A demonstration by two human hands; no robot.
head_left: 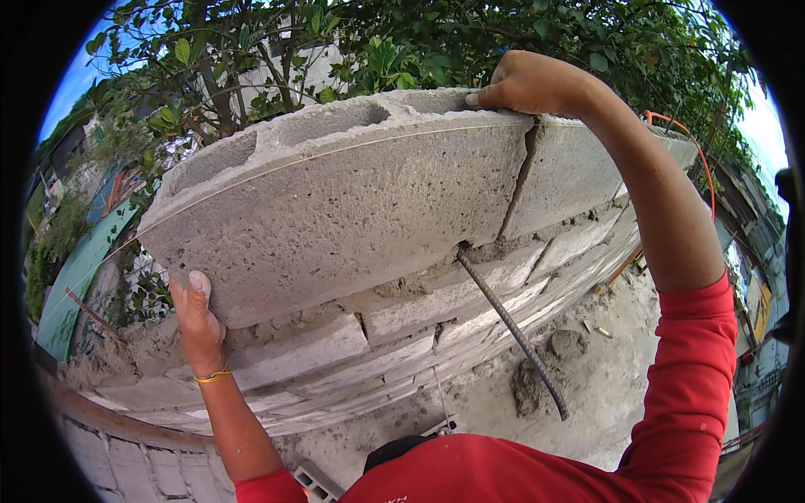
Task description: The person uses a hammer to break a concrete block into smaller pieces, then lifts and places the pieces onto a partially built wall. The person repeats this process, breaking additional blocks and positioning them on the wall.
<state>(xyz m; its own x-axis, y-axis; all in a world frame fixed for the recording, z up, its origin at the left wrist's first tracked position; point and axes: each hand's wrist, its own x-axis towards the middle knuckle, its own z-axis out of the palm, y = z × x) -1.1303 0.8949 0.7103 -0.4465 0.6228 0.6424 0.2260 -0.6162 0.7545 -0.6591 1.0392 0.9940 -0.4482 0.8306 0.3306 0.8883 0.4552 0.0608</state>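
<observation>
A grey hollow concrete block (352, 210) sits on top of a block wall (402, 331), its open cells facing up. At its lower left end my left hand (198, 317) grips it, thumb against the front face and the other fingers partly hidden. My right hand (528, 84) is closed over the top edge near the block's right end, its fingertips partly out of sight. A thin string line (335, 149) runs across the front near the top edge. To the right stands a neighbouring block (570, 172), separated by a dark narrow joint.
A ribbed steel bar (516, 331) sticks out from the wall toward me. Left of the block, rough mortar (105, 356) tops the wall beside a rusty bar (92, 310). Below lie a mortar heap (530, 387) and a hollow block (317, 482). Leafy branches (386, 63) hang behind.
</observation>
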